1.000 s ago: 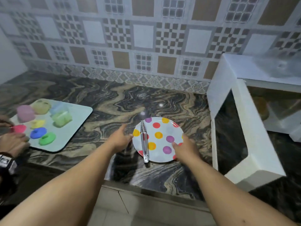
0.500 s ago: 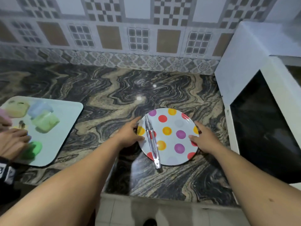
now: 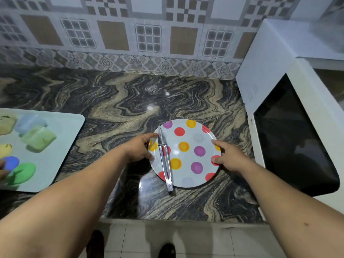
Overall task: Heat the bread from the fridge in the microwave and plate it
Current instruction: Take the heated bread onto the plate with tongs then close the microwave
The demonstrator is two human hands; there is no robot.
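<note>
Tongs (image 3: 165, 161): lay lengthwise on plate (image 3: 197, 138), tips toward wall; left hand (image 3: 138, 149) and right hand (image 3: 228, 158) gripped opposite rims.

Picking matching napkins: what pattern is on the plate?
White plate with red, yellow, purple and pale grey polka dots, clearest in the head view.

Both hands grip a dotted plate (image 3: 193, 136): left hand (image 3: 138, 148) at nine o'clock, right hand (image 3: 229, 158) at three; tongs (image 3: 165, 161) lie across it.

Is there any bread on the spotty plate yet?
No, no bread yet. The plate holds only metal tongs lying along its left side. Both hands grip its edges: left hand, right hand.
</note>
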